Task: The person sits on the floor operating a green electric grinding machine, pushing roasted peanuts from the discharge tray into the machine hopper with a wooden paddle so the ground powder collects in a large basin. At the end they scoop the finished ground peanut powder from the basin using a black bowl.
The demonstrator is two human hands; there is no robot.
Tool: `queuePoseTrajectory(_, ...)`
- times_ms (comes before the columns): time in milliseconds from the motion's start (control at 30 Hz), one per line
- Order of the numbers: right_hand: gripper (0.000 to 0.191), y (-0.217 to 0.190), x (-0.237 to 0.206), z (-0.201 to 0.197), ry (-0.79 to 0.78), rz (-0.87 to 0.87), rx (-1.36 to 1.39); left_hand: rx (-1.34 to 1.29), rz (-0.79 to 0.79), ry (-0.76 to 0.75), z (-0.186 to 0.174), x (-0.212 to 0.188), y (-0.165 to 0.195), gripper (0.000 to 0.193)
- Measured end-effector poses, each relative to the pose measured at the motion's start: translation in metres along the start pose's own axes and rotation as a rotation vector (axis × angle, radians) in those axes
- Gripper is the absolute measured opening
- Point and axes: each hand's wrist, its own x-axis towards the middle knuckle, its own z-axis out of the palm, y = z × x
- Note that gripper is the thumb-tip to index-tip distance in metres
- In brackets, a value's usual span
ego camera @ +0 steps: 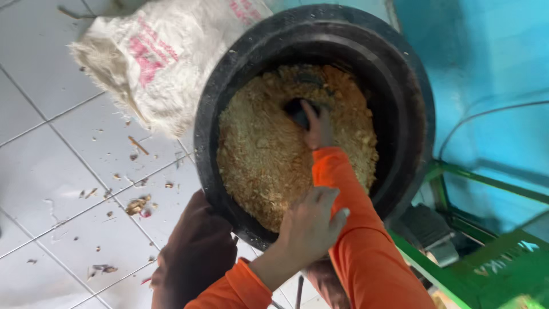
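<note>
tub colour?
Black tub, filled with tan shredded material; the head view shows it.

This looks like a small farm or feed-processing workroom rather than a home kitchen. A big black tub (240,86) holds coarse yellow-brown shredded meal (263,154). Beside the tub, a worn white woven sack (154,63) lies on a white tiled floor (51,171) strewn with scraps. On the tub's other side stand a green metal machine frame (486,269) and a turquoise wall (486,57).

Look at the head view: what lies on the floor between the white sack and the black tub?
Nothing: the white sack leans right against the black tub, leaving no floor showing between them in the head view.
</note>
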Motion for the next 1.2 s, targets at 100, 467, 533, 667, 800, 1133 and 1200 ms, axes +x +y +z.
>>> queuePoseTrajectory(100,0.091,-0.008,-0.005,-0.014,-0.166,0.077,-0.021,0.046,-0.003,-0.071,0.002,0.001,0.002,0.047)
queuePoseTrajectory(467,0.082,-0.007,-0.039,-0.064,-0.495,0.485,0.101,0.308,-0.011,-0.155,0.017,-0.009,-0.005,0.047)
queuePoseTrajectory(533,0.082,0.008,-0.042,-0.064,-0.460,0.369,0.390,0.337,-0.008,-0.187,0.016,-0.008,-0.005,0.047)
queuePoseTrajectory(667,0.081,0.016,-0.055,-0.043,-0.426,0.195,0.963,0.426,-0.018,-0.194,0.013,-0.005,0.000,0.044)
queuePoseTrajectory(800,0.075,0.022,-0.084,-0.047,-0.190,0.314,1.088,0.553,-0.102,-0.353,0.006,-0.003,0.011,0.040)
queuePoseTrajectory(1133,0.062,-0.026,-0.208,-0.102,0.250,0.633,1.734,0.680,0.109,-0.066,-0.002,-0.008,0.074,0.080)
queuePoseTrajectory(1200,0.067,-0.047,-0.234,-0.116,0.279,0.532,1.829,0.631,0.248,0.001,0.001,-0.020,0.087,0.089)
